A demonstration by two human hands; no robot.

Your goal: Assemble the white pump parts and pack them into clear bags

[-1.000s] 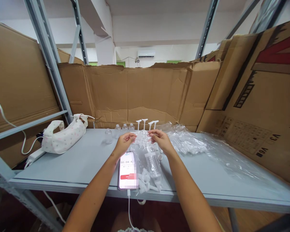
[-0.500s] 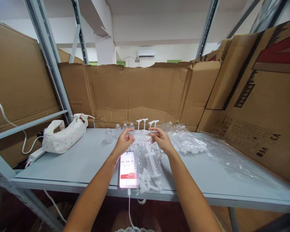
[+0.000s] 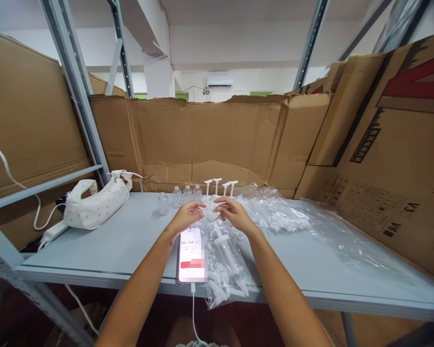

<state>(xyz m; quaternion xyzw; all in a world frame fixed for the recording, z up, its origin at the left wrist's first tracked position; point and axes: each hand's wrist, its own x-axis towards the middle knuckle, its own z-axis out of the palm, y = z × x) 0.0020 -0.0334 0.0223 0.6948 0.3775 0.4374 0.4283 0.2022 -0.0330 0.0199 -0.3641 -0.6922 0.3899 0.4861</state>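
Observation:
A clear plastic bag (image 3: 244,274) lies on the shelf in front of me, its lower end hanging over the front edge. Inside it are a clear ribbed bottle (image 3: 228,250) and white plastic parts (image 3: 222,289). At the bag's far end, my left hand (image 3: 188,215) has curled fingers pinching its left side. My right hand (image 3: 236,214) faces it, its fingers bent and closed on the right side. The film between the fingertips is hard to make out. Just beyond stand several white pump heads (image 3: 217,181) on thin stems.
A lit phone (image 3: 190,255) with a cable lies left of the bag. Several clear bottles (image 3: 187,194) stand behind my left hand. Bagged white parts (image 3: 282,212) and loose plastic film (image 3: 347,241) spread rightward. A patterned cloth pouch (image 3: 94,205) sits left; cardboard (image 3: 210,135) walls the back.
Both hands have come closer together and slightly lower. The bag with the bottle has shifted toward me, and its lower end now reaches farther over the front edge.

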